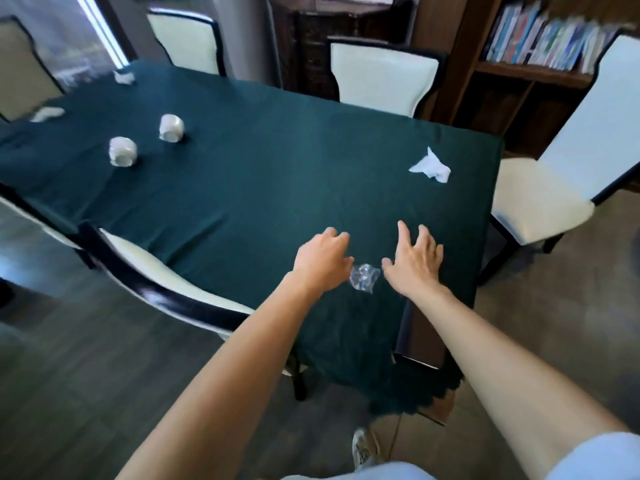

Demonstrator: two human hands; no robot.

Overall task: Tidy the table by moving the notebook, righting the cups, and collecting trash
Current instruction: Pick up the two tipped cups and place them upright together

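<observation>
A crumpled clear plastic wrapper (pixel 363 277) lies on the green tablecloth (pixel 259 161) near the table's front corner. My left hand (pixel 323 259) hovers just left of it, fingers loosely curled and empty. My right hand (pixel 415 259) is just right of it, fingers spread, holding nothing. A crumpled white tissue (pixel 431 167) lies near the right edge. Two white cups (pixel 123 151) (pixel 171 127) lie tipped on their sides at the left. More white paper scraps sit at the far corner (pixel 124 77) and the left edge (pixel 48 113). No notebook is in view.
White-cushioned dark chairs surround the table: one at the front left (pixel 166 271), one at the right (pixel 554 188), two behind (pixel 381 77). A bookshelf (pixel 540 43) stands at the back right. The tablecloth hangs over the front corner above a wooden floor.
</observation>
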